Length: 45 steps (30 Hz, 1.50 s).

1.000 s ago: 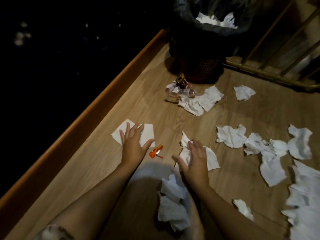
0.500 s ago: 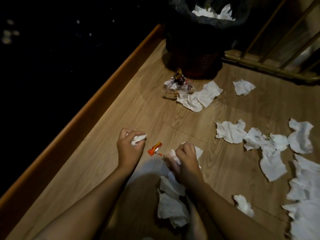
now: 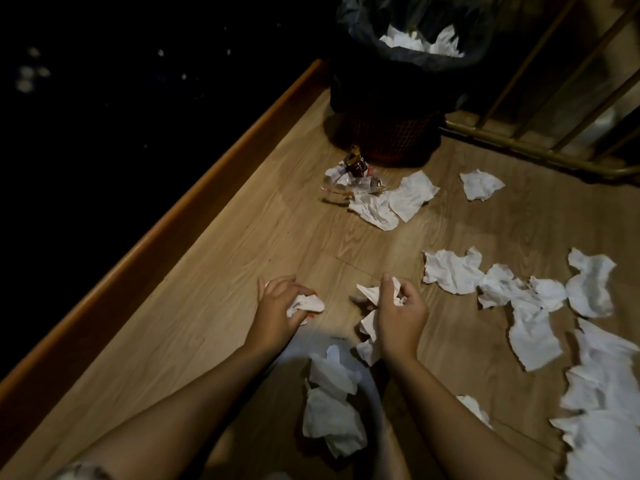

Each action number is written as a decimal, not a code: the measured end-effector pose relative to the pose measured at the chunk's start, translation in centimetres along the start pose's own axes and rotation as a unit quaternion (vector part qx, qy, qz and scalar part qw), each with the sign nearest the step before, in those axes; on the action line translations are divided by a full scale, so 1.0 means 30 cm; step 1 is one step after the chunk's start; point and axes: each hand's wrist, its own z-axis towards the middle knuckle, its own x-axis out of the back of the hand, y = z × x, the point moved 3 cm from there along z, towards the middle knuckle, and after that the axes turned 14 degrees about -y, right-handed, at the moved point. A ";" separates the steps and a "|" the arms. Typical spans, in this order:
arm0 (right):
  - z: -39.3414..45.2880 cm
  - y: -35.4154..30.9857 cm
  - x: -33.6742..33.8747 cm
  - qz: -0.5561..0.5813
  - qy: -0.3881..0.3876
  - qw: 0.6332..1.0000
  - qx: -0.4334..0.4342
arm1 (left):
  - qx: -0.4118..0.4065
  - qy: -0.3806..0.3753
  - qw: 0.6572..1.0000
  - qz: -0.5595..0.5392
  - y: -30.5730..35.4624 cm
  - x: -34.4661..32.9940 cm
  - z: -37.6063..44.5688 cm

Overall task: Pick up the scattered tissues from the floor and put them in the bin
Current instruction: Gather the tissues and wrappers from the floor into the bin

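Both forearms reach forward over a wood-grain floor (image 3: 214, 265). The left hand (image 3: 277, 313) has its fingers curled round a crumpled white tissue (image 3: 306, 304), which bulges out at the thumb side; a sliver of an orange wrapper (image 3: 311, 316) shows at the edge of that hand, mostly hidden. The right hand (image 3: 401, 315) pinches a second tissue (image 3: 369, 294), whose folded point sticks out to the left of the fingers while more of the sheet trails down beneath the palm. Between the two forearms, nearer the viewer, lies a heap of tissues (image 3: 332, 403) on the floor. To the right, a chain of loose tissues (image 3: 519, 292) runs across the boards, and a larger torn mass (image 3: 602, 410) fills the lower right corner. Farther off, just before the bin, two flattened tissues (image 3: 394, 202) overlap beside a clump of clear plastic and a dark foil wrapper (image 3: 356, 168); a single tissue (image 3: 479, 185) lies apart to their right. The bin (image 3: 391, 133), a dark red mesh basket lined with a black bag, stands at the far end against an orange-brown wooden ledge (image 3: 173, 220); white tissues (image 3: 422, 43) already sit inside it. A railing of golden bars (image 3: 554, 98) crosses the upper right. The area left of the ledge is too dark to read.
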 end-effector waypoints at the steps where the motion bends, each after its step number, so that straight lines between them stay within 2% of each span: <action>1: 0.006 -0.005 0.003 0.001 0.011 1.000 -0.002 | -0.006 0.004 1.000 -0.003 0.001 0.000 -0.004; 4: 0.029 -0.055 0.001 -0.007 0.016 1.000 0.020 | -0.005 0.004 1.000 0.008 0.003 0.011 0.002; 7: 0.079 -0.104 -0.007 0.016 0.004 1.000 0.019 | -0.035 -0.043 0.996 0.067 0.007 0.037 0.042; 10: 0.140 -0.163 -0.023 0.019 -0.013 1.000 0.014 | -0.043 -0.063 0.995 0.065 0.069 0.093 0.126; 12: 0.186 -0.217 -0.038 0.037 -0.033 0.999 0.016 | -0.029 -0.027 0.999 0.032 0.148 0.149 0.205; 14: 0.234 -0.284 -0.056 0.045 -0.049 0.998 0.022 | -0.004 0.028 0.998 -0.054 0.254 0.216 0.284; 16: 0.280 -0.369 -0.068 0.046 -0.067 0.996 0.034 | 0.026 0.070 0.986 -0.148 0.365 0.275 0.352; 18: 0.332 -0.456 -0.067 0.061 -0.076 0.993 0.067 | 0.037 0.113 0.978 -0.172 0.451 0.314 0.424; 21: 0.419 -0.572 -0.052 0.085 -0.061 0.989 0.107 | 0.073 0.128 0.944 -0.295 0.533 0.330 0.515; 25: 0.566 -0.703 -0.025 0.106 -0.004 0.988 0.108 | 0.102 0.179 0.873 -0.442 0.628 0.344 0.599; 30: 0.767 -0.870 -0.015 0.127 0.036 0.982 0.132 | 0.076 0.264 0.848 -0.454 0.761 0.447 0.778; 34: 0.924 -0.995 -0.035 0.134 0.029 0.968 0.209 | 0.060 0.292 0.838 -0.457 0.848 0.557 0.980; 38: 1.056 -1.047 -0.069 0.114 0.011 0.953 0.281 | 0.038 0.300 0.827 -0.475 0.898 0.611 1.175; 42: 1.181 -0.992 -0.096 0.073 0.010 0.952 0.298 | 0.015 0.242 0.835 -0.494 0.904 0.589 1.281; 45: 1.236 -0.932 -0.090 -0.011 -0.003 0.961 0.277 | 0.010 0.202 0.831 -0.518 0.885 0.563 1.312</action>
